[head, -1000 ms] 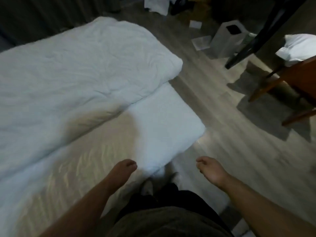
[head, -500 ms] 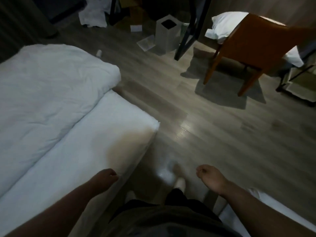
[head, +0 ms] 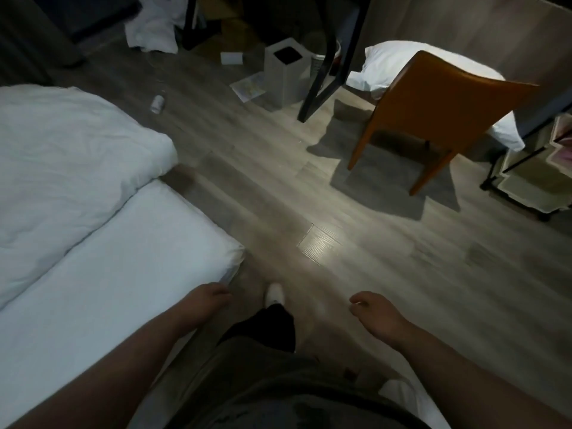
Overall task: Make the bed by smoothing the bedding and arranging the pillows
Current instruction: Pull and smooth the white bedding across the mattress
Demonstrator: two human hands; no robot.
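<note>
Hanging loosely curled, the fingers of the left hand point(head: 207, 300) and right hand point(head: 376, 314) hold nothing. The blanket point(head: 68, 156) lies wrinkly on the bed point(head: 123, 274). The pillows point(head: 402, 61) wait on the chair point(head: 439, 103).

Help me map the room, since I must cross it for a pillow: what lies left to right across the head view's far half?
Going rightward: white duvet → small bottle on the floor → grey bin → orange chair → wire trolley.
</note>
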